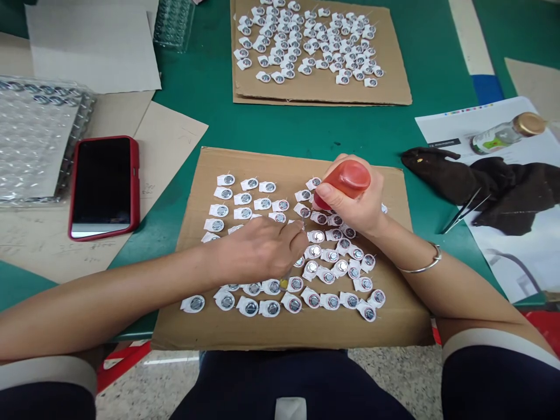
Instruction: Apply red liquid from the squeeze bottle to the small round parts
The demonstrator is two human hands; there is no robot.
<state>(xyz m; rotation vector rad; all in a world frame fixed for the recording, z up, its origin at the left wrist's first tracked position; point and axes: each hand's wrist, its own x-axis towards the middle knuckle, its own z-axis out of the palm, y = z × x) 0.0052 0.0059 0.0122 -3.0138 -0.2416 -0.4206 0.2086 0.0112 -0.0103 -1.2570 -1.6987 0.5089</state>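
Both hands over small parts (315, 236): right hand (350, 204) grips red bottle (345, 181).

No text can be read anywhere. The bottle (507, 134) carries a green label and the printed sheet (450, 125) a dark caption strip, perhaps lettered, both too blurred.

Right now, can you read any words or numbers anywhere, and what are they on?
None can be read.
Printed sheet: dark strip with text, too blurred.
Small bottle: green label, too blurred.
Red bottle in the right hand: no text visible.
Phone: screen dark.
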